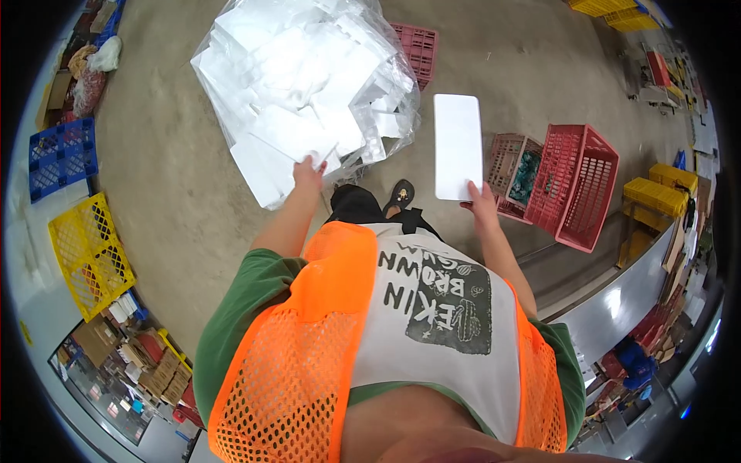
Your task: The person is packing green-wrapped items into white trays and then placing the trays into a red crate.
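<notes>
A large clear plastic bag (399, 75) full of white sheets and pieces stands in front of me on the floor. My left hand (310, 172) is at the bag's near edge, fingers on a white sheet (260, 168); its exact grip cannot be told. In my right hand (480, 199) is a white rectangular panel (458, 144) with rounded corners, held by its near end, thumb on top. The panel is to the right of the bag, apart from it.
Red plastic crates (570, 185) stand on the floor at the right, one holding dark green material (525, 173). Another red crate (418, 52) is behind the bag. Blue (62, 156) and yellow (92, 254) plastic pallets stand at the left. A metal table (613, 301) lies at the right.
</notes>
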Demonstrator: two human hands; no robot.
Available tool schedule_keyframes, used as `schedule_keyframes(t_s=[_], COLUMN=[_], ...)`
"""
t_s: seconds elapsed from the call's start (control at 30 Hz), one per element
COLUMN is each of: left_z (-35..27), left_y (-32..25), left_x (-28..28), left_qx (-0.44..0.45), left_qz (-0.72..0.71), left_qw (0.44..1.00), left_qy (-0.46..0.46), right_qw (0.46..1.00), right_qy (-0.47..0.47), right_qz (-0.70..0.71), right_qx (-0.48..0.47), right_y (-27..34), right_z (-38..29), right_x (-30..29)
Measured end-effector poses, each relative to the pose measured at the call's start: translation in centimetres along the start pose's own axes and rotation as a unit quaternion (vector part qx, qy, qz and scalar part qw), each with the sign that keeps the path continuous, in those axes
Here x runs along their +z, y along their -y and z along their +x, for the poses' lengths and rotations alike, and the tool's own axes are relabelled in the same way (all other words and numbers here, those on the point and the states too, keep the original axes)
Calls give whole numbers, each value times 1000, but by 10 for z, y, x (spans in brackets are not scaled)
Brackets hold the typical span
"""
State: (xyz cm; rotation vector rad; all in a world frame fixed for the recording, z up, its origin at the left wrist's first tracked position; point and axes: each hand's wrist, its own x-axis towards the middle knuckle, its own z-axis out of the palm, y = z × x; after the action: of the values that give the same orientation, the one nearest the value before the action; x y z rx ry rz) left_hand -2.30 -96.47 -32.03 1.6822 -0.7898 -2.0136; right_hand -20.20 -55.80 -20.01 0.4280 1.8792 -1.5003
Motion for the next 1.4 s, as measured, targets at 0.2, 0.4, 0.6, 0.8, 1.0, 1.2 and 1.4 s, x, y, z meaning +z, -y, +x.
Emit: schedule_keyframes(t_s=[0.2,0.4,0.6,0.8,1.0,1.2,1.4], left_z=[104,222,311,346,242,104,-102], left_y=[-68,-149,-219,-233,-241,-188,-58], left_x=[-19,-27,13,27,73,136,201], left_qx=[-118,234,273,271,513,500,526], left_qz=[53,461,559,611,444,475,434], left_qw=[985,816,782,741,734,665,386], left_qy=[-111,-257,-26,-57,-24,286,622], right_qw=[997,986,960,952,960,981,926], right_qy=[-71,-149,-220,-243,-275,-188,-330], right_qz=[-39,-51,-53,-56,-17,0,-1], right_qx=[3,60,166,178,59,-49,-181], right_y=[4,-15,-45,-53,-32,-12,-48], right_z=[3,-31,-64,-75,-84,-110,-195], right_x=[-16,-5,1,12,44,69,47])
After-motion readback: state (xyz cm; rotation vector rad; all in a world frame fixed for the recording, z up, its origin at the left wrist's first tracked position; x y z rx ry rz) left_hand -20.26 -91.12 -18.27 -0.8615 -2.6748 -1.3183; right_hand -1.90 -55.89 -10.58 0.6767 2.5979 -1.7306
